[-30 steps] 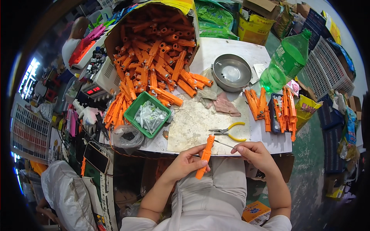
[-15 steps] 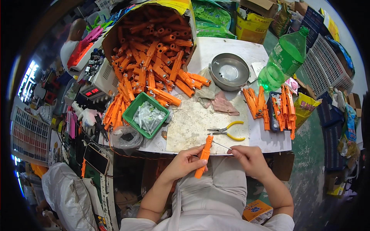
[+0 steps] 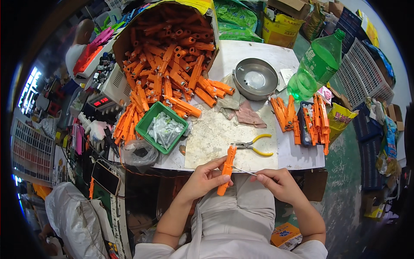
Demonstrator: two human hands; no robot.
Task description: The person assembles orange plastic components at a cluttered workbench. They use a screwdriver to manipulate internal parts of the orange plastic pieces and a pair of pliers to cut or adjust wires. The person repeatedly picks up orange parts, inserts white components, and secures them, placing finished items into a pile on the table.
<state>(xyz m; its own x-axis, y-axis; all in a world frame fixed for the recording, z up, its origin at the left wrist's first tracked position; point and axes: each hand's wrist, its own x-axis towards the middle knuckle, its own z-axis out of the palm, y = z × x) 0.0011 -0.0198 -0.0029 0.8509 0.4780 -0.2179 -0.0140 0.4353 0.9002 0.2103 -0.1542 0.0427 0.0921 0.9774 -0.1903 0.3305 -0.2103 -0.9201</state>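
Note:
My left hand (image 3: 211, 176) is closed round a long orange plastic piece (image 3: 227, 170), held upright and slightly tilted over my lap at the table's front edge. Between the thumb and fingers of my right hand (image 3: 278, 183) is a thin metal rod-like tool (image 3: 244, 171); its end meets the right side of the orange piece, and its grip is hidden in the hand. Just beyond, pliers with yellow handles (image 3: 258, 144) lie on a worn pale board (image 3: 207, 142). A green tray (image 3: 142, 131) of small translucent parts stands to the left.
A large box of orange pieces (image 3: 172, 56) spills onto the table at the back left. A metal bowl (image 3: 256, 79), a pink cloth (image 3: 250, 115) and a green bottle (image 3: 317, 64) stand or lie farther back. At right, more orange pieces rest in and beside a dark tray (image 3: 306, 138).
The metal tool's tip has shifted from near the top of the orange piece down to its middle. My left hand has raised the piece slightly.

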